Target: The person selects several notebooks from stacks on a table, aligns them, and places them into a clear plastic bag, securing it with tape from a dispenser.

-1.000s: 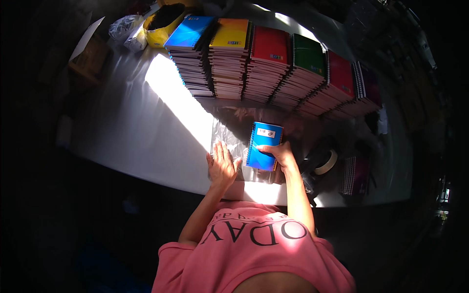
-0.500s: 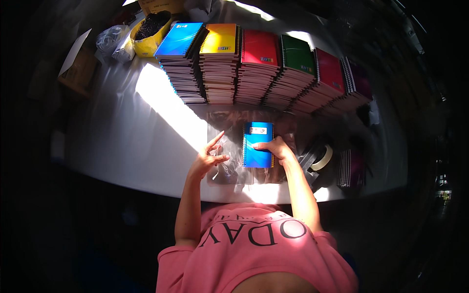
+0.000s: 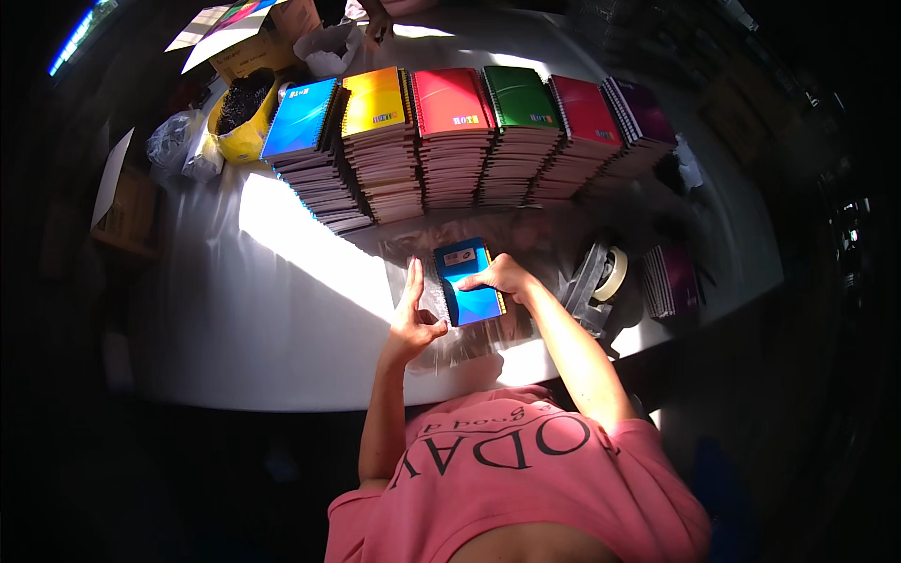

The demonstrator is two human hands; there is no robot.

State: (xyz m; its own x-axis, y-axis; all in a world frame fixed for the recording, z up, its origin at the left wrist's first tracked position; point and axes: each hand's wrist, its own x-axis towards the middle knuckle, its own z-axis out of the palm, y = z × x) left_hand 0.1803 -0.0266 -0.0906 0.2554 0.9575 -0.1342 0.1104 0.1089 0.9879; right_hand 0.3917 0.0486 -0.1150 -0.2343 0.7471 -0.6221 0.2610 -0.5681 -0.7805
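Observation:
My right hand [image 3: 508, 278] grips a small blue spiral notebook [image 3: 477, 306] by its right side, thumb flat across the cover. A yellow edge peeks out beneath that cover, so more than one notebook may be in the grip. A pale label lies near the top of the cover. Just left of the spiral binding, my left hand [image 3: 411, 324] is open, its fingers stretched away from me and its thumb close to the notebook's lower left corner. Under both hands lies clear plastic film [image 3: 449, 355] on the white table [image 3: 282, 328].
Beyond my hands stand tall stacks of spiral notebooks: blue [image 3: 300, 117], yellow [image 3: 374, 98], red [image 3: 450, 98], green [image 3: 521, 98] and others. A tape dispenser [image 3: 587, 281] and purple notebooks [image 3: 669, 281] sit at right. Far left are a yellow container [image 3: 246, 141] and a cardboard box [image 3: 131, 211]. Another person's hand [image 3: 379, 26] shows at the back.
The blue notebook has turned slightly, its top now leaning left. My left hand has come closer to its spiral edge, fingers now straighter and together. Another person's hand has appeared at the back.

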